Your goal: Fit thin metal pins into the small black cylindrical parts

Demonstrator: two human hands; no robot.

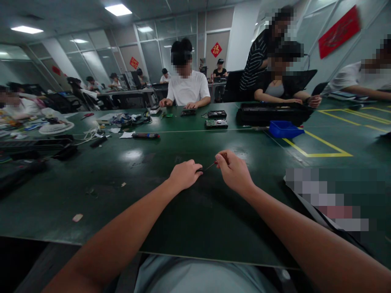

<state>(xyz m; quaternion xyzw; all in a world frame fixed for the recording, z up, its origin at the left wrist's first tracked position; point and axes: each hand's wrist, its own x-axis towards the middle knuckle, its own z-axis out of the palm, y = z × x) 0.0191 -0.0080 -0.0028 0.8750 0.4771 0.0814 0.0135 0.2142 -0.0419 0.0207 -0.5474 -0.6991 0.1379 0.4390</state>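
Green table (195, 228): main surface, carries all items noted. Long blk. casing (259, 116): on table, just behind blue scoop (284, 129), ref. pt. for all places below.

Right hand (232, 171): above table, in front & left of scoop; nearer of the two to it. Left hand (185, 175): same side, farther left of scoop.

Pose: both forearms reach in from near edge & converge, R. wrist bent inward, L. palm down. R. fingers curled round handle of driver (210, 165); grasp firm, in insp.'s judgement. L. fingertips pinched, apparently on small dk. piece (200, 169); type n/k, mostly hidden.

Key relation: driver between hands, long axis slanting; handle end toward scoop, tip away from scoop & toward near edge, aimed at dk. piece. Piece lies left of R. hand, at L. fingertips. Tip contact: cannot tell.
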